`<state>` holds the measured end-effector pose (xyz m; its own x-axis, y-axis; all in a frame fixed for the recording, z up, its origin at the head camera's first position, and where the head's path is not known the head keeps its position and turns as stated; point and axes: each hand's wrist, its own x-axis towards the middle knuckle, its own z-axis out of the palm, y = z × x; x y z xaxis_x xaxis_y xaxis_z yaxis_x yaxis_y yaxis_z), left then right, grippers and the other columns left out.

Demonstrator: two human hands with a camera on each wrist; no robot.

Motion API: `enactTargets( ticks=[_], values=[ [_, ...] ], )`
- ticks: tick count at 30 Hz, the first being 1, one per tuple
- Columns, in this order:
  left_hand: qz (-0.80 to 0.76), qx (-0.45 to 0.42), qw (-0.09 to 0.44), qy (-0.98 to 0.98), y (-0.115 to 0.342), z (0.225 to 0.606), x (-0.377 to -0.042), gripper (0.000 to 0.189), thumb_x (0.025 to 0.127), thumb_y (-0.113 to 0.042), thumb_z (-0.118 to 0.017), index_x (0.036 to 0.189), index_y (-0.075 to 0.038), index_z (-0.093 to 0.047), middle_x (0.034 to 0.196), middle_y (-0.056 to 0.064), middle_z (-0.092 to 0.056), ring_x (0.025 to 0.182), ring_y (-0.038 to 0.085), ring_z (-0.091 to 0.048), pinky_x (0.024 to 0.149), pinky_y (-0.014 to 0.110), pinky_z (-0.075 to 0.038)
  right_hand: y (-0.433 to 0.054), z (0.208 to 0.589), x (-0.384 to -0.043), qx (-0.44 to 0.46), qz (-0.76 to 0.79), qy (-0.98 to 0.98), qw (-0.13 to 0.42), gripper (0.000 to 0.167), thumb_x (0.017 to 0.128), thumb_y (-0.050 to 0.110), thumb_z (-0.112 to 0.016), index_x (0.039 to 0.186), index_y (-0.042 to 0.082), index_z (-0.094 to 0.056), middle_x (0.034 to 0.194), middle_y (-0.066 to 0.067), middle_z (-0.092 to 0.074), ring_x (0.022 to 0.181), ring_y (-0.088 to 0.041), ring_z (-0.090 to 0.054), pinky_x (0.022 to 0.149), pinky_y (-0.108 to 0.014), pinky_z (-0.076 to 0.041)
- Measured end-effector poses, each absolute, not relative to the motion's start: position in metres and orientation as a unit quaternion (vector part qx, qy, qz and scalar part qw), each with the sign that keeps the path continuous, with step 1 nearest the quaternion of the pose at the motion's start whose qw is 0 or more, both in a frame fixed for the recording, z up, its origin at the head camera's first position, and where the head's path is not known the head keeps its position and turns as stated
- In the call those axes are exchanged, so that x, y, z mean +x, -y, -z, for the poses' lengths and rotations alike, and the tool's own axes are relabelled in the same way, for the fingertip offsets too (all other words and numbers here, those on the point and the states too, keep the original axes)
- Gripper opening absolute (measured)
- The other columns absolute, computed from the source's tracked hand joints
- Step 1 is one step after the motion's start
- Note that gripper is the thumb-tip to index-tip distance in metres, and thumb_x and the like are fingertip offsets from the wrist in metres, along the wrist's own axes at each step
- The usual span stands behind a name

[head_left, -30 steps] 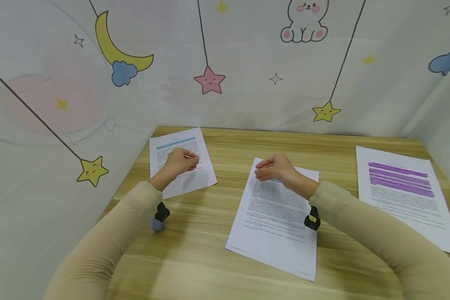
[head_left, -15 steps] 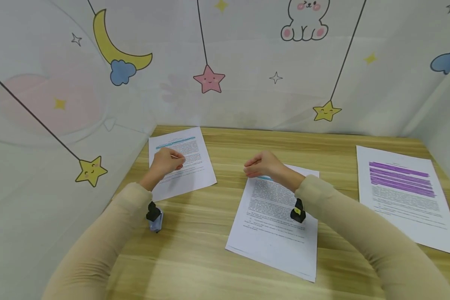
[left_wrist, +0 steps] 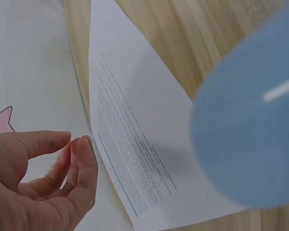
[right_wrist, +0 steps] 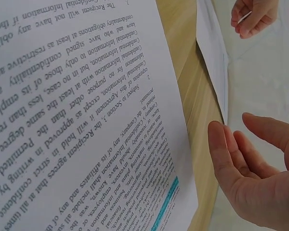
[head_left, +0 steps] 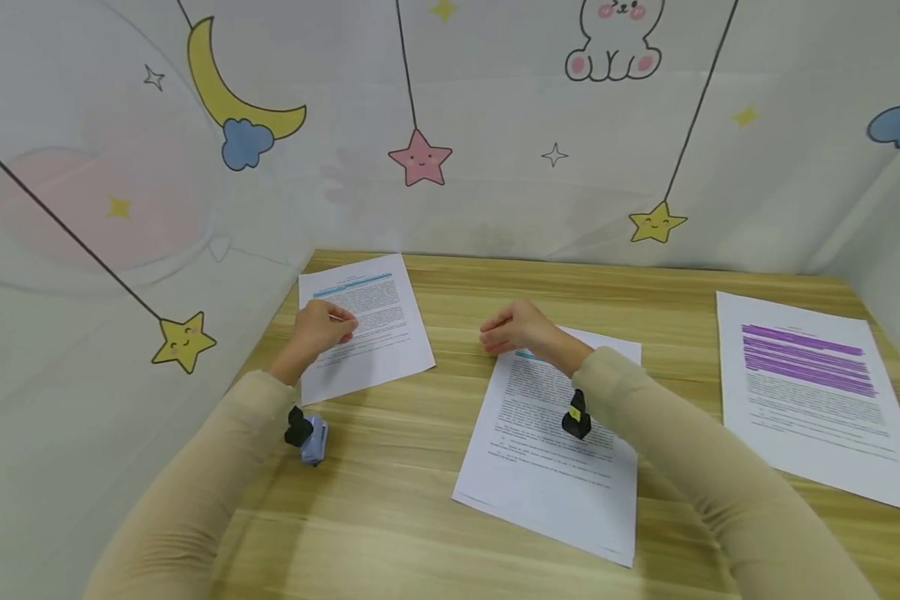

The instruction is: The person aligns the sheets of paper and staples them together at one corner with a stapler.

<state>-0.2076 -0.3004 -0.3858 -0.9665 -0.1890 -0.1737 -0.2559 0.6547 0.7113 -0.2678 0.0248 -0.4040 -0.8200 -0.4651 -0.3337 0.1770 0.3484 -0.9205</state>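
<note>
In the head view my left hand [head_left: 321, 330] hovers over the left printed sheet [head_left: 375, 350], which carries a blue highlighted band. The left wrist view shows its thumb and fingertips bent toward each other, a narrow gap between them, holding nothing visible. My right hand [head_left: 521, 327] hangs above the top edge of the middle printed paper [head_left: 547, 483], apart from it. Its fingers are loosely bent with the thumb apart and nothing between them. This paper also has a blue highlighted line, partly hidden by the hand. Beside the left wrist lies a small pale-blue object [head_left: 314, 440], possibly a stapler.
On the right lies another sheet [head_left: 817, 417] with purple highlighted lines. All rest on a wood-grain table [head_left: 390, 517], with a white cartoon-printed curtain [head_left: 495, 208] behind and at the sides. A blurred blue rounded shape [left_wrist: 250, 125] fills the left wrist view's right side.
Both hands have drifted left in the head view, the right one nearing the middle paper's upper left corner. More of the pale-blue object shows. The papers have not moved.
</note>
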Motion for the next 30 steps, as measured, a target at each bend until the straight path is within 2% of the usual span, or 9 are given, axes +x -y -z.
enactTargets(
  ticks=[3, 9, 15, 20, 23, 25, 30],
  values=[
    [-0.387, -0.129, 0.037, -0.912, 0.306, 0.391, -0.209, 0.023, 0.097, -0.008, -0.063, 0.110, 0.011, -0.067, 0.109, 0.026, -0.069, 0.080, 0.020, -0.069, 0.079, 0.034, -0.059, -0.020, 0.404, -0.270, -0.086, 0.566, -0.770, 0.281, 0.029, 0.092, -0.004, -0.068, 0.118, -0.016, -0.062, 0.108, -0.024, -0.069, 0.098, -0.034, -0.070, 0.089, -0.044, -0.056],
    [-0.369, -0.148, 0.027, -0.917, 0.318, 0.396, -0.209, 0.024, 0.097, -0.009, -0.063, 0.109, 0.011, -0.066, 0.108, 0.027, -0.068, 0.087, 0.029, -0.071, 0.064, 0.019, -0.054, -0.007, 0.402, -0.271, -0.073, 0.580, -0.764, 0.274, 0.029, 0.091, -0.006, -0.068, 0.117, -0.017, -0.062, 0.104, -0.023, -0.069, 0.098, -0.036, -0.069, 0.091, -0.045, -0.055],
    [-0.351, -0.151, 0.022, -0.924, 0.323, 0.397, -0.209, 0.024, 0.096, -0.009, -0.064, 0.108, 0.012, -0.067, 0.102, 0.025, -0.071, 0.074, 0.020, -0.070, 0.056, 0.015, -0.047, 0.002, 0.404, -0.274, -0.078, 0.576, -0.773, 0.256, 0.028, 0.091, -0.005, -0.068, 0.116, -0.017, -0.063, 0.106, -0.025, -0.069, 0.097, -0.036, -0.070, 0.089, -0.043, -0.056],
    [-0.349, -0.146, 0.023, -0.925, 0.328, 0.398, -0.211, 0.024, 0.095, -0.007, -0.063, 0.108, 0.013, -0.067, 0.101, 0.025, -0.070, 0.071, 0.018, -0.068, 0.057, 0.014, -0.047, 0.011, 0.407, -0.277, -0.075, 0.588, -0.768, 0.242, 0.025, 0.090, -0.007, -0.069, 0.112, -0.017, -0.064, 0.101, -0.023, -0.070, 0.093, -0.035, -0.070, 0.086, -0.042, -0.057],
    [-0.341, -0.147, 0.027, -0.928, 0.332, 0.397, -0.211, 0.023, 0.095, -0.006, -0.063, 0.108, 0.013, -0.067, 0.096, 0.022, -0.070, 0.068, 0.009, -0.062, 0.058, 0.015, -0.046, 0.017, 0.408, -0.279, -0.071, 0.595, -0.765, 0.237, 0.024, 0.089, -0.008, -0.069, 0.110, -0.017, -0.064, 0.096, -0.021, -0.069, 0.091, -0.036, -0.071, 0.084, -0.041, -0.058],
    [-0.338, -0.151, 0.024, -0.929, 0.334, 0.396, -0.212, 0.022, 0.095, -0.005, -0.062, 0.107, 0.013, -0.066, 0.090, 0.018, -0.069, 0.067, 0.009, -0.060, 0.058, 0.016, -0.045, 0.022, 0.408, -0.279, -0.064, 0.597, -0.765, 0.232, 0.022, 0.088, -0.008, -0.070, 0.108, -0.016, -0.065, 0.092, -0.019, -0.069, 0.090, -0.037, -0.071, 0.083, -0.042, -0.058],
    [-0.320, -0.162, 0.014, -0.933, 0.340, 0.395, -0.212, 0.021, 0.094, -0.005, -0.061, 0.105, 0.013, -0.066, 0.085, 0.017, -0.068, 0.065, 0.010, -0.059, 0.057, 0.017, -0.044, 0.034, 0.406, -0.280, -0.054, 0.590, -0.774, 0.225, 0.020, 0.088, -0.007, -0.070, 0.107, -0.014, -0.066, 0.096, -0.022, -0.069, 0.088, -0.035, -0.071, 0.083, -0.041, -0.059]
  ],
)
